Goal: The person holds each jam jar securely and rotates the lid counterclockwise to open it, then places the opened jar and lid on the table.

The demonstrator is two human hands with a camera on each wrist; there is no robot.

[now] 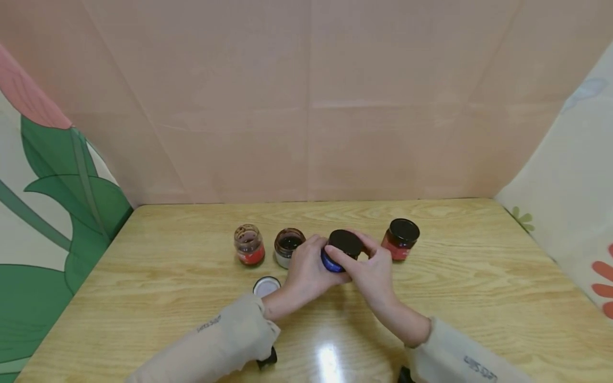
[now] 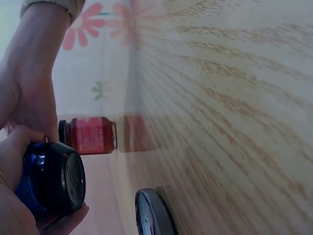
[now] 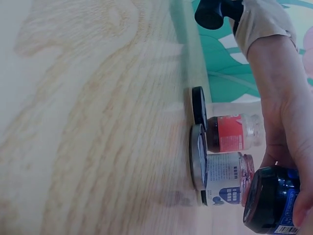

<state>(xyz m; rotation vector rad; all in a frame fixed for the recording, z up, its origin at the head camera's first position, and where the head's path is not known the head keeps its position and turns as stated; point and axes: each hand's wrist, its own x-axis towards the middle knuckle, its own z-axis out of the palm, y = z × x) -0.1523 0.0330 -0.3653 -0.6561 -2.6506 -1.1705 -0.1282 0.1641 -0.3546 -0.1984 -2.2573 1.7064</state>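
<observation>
The left hand (image 1: 306, 268), slanting in from lower left, wraps the blue jar (image 1: 331, 263) above the table (image 1: 479, 287); the right hand (image 1: 375, 271) grips its black lid (image 1: 346, 242). Around them: an open red jar (image 1: 249, 246), a loose lid (image 1: 266, 286) by the left sleeve (image 1: 239, 330), an open white jar (image 1: 283, 259) partly behind the left hand, a closed dark-red jar (image 1: 399, 239) beyond the right.

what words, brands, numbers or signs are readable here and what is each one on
None are clear enough to quote.
Left sleeve, right sleeve: dark lettering, too blurred.
Blue jar: label print, barcode and raised base marks, illegible.
White-labelled jar: print too small.
Open red-labelled jar, lidded red-labelled jar: print too small.
</observation>
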